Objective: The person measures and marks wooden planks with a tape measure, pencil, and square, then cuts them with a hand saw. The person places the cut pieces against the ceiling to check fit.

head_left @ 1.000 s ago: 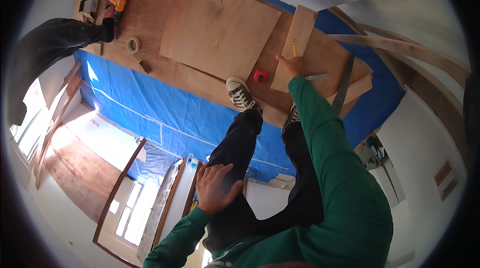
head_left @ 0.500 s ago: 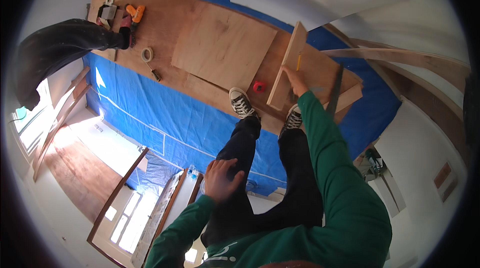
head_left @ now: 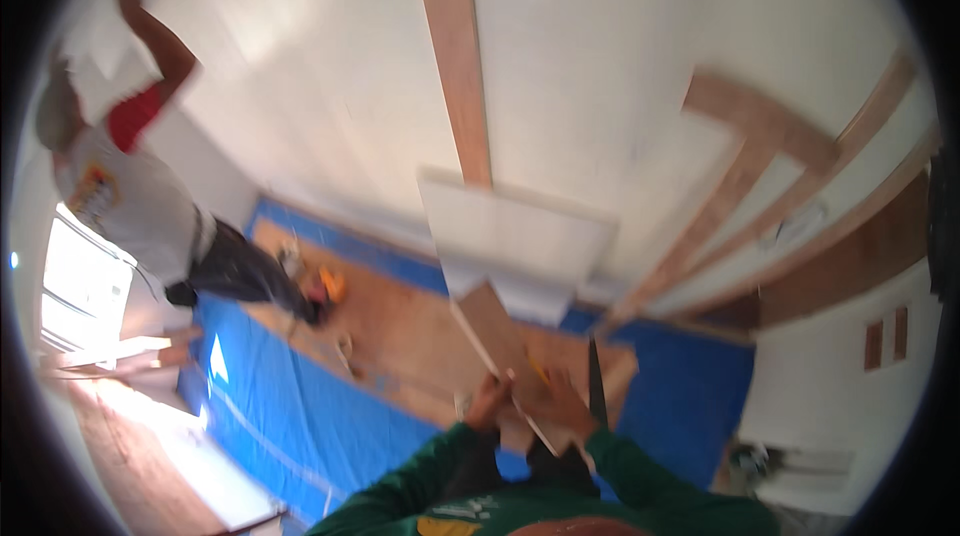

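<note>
I hold a flat wooden board tilted up in front of me, its pale cut edge facing left. My left hand is closed on that left edge. Against the board's right side lies my right hand, its fingers bent and blurred. A thin yellow pencil sticks out by the right fingers; whether they grip it, I cannot tell. Just right of this hand a dark saw blade points upward, its lower end hidden by my sleeve.
Plywood lies over a blue tarp. A co-worker stands at left with an arm raised to the wall, an orange drill by their foot. A white panel leans ahead; wooden braces rise at right.
My view has tilted up, showing the wall and the co-worker's upper body. My left hand has left my thigh and taken hold of the board, which is now held in front of me.
</note>
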### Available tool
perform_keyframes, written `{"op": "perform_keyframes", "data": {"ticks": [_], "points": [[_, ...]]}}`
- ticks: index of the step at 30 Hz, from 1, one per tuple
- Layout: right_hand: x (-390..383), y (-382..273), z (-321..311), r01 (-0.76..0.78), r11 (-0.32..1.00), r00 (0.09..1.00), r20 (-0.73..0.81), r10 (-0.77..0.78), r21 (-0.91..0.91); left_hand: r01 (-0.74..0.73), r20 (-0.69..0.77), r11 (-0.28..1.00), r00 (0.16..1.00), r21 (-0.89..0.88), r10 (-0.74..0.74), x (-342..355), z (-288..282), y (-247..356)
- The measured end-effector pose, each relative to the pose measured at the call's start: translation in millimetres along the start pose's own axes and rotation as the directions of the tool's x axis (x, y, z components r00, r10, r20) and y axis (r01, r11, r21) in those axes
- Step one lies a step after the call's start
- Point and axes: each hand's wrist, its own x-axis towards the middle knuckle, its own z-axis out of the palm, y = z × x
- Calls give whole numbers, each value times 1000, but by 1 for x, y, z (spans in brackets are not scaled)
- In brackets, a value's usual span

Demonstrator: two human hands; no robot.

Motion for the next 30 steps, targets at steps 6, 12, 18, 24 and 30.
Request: {"op": "perform_keyframes", "data": {"ticks": [6,12,18,24,30], "points": [[28,-112,-143,195,980,973,-116,-197,-35,-391,280,888,904,241,322,-19,63,159],[25,-274,-265,262,953,918,-342,-199,150,-699,576,635,681,329,452,-109,142,315],[-2,-398,-344,593,805,707,-476,-523,-5,-896,717,319,440,309,540,-192,203,421],[-12,-478,-410,673,677,415,-605,-680,-299,-989,747,96,145,108,649,-255,248,521],[3,-558,-504,507,653,145,-692,-707,-562,-948,762,-254,-19,192,647,-278,322,621]]}}
